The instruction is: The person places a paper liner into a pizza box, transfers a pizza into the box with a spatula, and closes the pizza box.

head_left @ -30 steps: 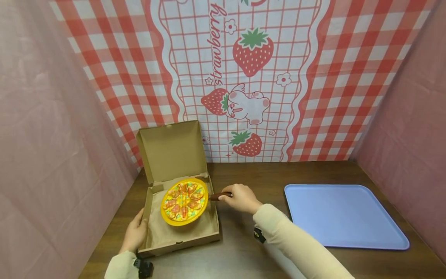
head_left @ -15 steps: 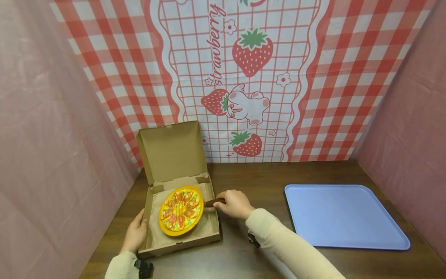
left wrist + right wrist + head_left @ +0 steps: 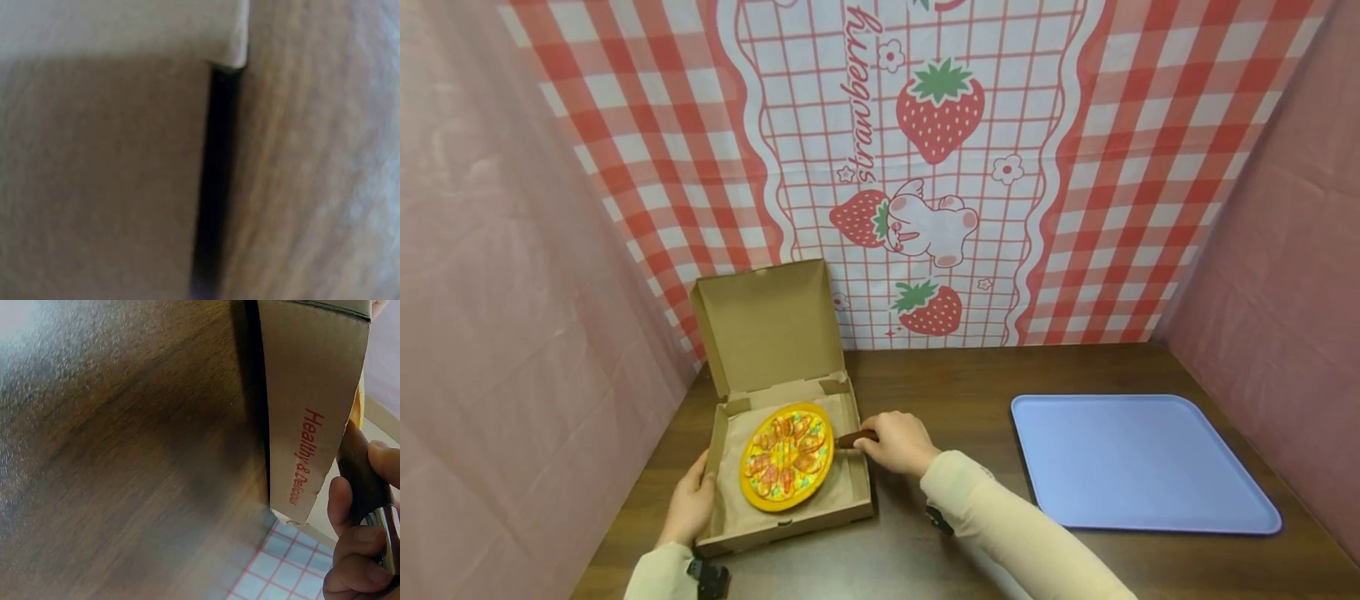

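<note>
A toy pizza [image 3: 786,458] with a yellow rim lies over the paper-lined base of an open cardboard pizza box [image 3: 790,523]. My right hand [image 3: 897,442] grips the brown handle of a pizza server [image 3: 854,438], which reaches across the box's right wall. Its blade is hidden under the pizza. In the right wrist view, fingers and thumb wrap the handle [image 3: 357,465] beside the box side printed "Healthy & Delicious". My left hand [image 3: 688,504] holds the left wall of the box near its front corner. Only blurred cardboard [image 3: 106,169] and wood show in the left wrist view.
The box lid [image 3: 767,325] stands upright at the back, close to the strawberry-print cloth [image 3: 940,208]. A light blue tray [image 3: 1138,462] lies on the right side of the dark wooden table [image 3: 940,375]. Pink cloth hangs along both sides.
My right hand has moved left and toward me with the server. The pizza has come lower into the box and shifted toward its front. My left hand stays in place.
</note>
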`<control>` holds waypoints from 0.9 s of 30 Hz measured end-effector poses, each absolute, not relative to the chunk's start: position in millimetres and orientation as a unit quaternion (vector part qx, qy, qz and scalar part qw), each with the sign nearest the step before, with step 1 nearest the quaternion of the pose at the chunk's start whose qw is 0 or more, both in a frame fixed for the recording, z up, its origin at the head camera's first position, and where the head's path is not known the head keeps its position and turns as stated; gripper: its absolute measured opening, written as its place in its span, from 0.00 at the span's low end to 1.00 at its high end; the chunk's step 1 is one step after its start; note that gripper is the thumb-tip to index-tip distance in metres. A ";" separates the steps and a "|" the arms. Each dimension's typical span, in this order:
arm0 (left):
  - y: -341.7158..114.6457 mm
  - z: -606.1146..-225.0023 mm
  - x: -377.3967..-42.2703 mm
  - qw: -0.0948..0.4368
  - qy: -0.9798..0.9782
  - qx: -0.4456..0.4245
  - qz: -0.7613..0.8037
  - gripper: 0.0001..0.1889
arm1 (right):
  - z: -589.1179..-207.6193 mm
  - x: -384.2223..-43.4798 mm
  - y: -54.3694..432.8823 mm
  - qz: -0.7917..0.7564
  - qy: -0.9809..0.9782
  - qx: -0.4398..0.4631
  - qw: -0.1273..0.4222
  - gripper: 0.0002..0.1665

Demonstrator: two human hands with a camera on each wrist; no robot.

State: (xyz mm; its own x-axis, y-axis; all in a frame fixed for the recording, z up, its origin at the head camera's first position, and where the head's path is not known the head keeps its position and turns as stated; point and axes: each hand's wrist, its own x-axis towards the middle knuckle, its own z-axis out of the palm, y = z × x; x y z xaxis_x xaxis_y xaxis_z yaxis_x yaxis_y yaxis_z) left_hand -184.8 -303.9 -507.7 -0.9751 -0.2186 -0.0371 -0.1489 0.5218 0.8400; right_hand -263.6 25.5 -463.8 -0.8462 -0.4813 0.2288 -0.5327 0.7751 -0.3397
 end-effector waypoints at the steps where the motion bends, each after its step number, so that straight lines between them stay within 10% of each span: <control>1: -304.0 -507.9 -185.1 0.037 -0.872 0.105 -0.476 0.28 | -463.7 -263.7 25.4 0.195 -0.940 0.271 0.068 0.12; 27: -303.7 -508.2 -184.7 0.037 -0.875 0.101 -0.471 0.28 | -458.6 -254.1 18.4 0.090 -0.933 0.304 0.167 0.14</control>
State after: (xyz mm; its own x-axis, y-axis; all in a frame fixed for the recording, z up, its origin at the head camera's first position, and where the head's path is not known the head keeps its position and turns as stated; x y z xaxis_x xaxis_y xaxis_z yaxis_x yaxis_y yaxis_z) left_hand -184.7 -303.7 -508.2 -0.9770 -0.2114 -0.0293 -0.1409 0.5357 0.8325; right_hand -254.1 18.4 -458.6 -0.7587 -0.5383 0.3669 -0.5983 0.7985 -0.0658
